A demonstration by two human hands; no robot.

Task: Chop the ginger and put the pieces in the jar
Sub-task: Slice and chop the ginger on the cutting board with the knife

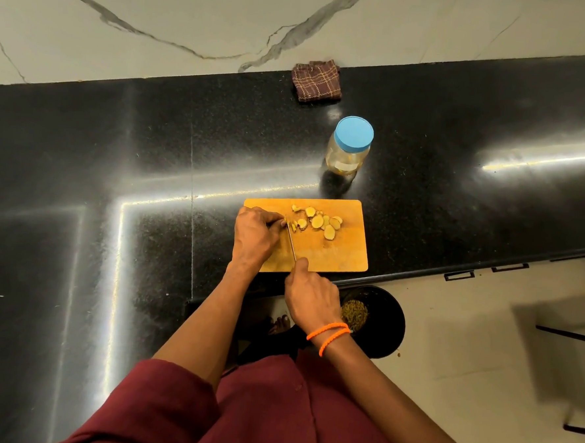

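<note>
Ginger (292, 225) is pinched by left hand (254, 234) fingertips right beside the right hand (310, 296)-gripped knife (291, 242); fingertips could be nicked.

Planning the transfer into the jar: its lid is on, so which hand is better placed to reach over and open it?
Probably the left hand: it only pinches the ginger stub, easy to drop. The right hand grips the knife, though the blue-lidded jar stands on its side.

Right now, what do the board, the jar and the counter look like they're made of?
Board: likely wood or bamboo, matte orange-tan with no glare. Jar: clear glass or plastic, can't tell which; its lid looks like matte blue plastic. Counter: polished black speckled stone, probably granite, mirroring light streaks.
</note>
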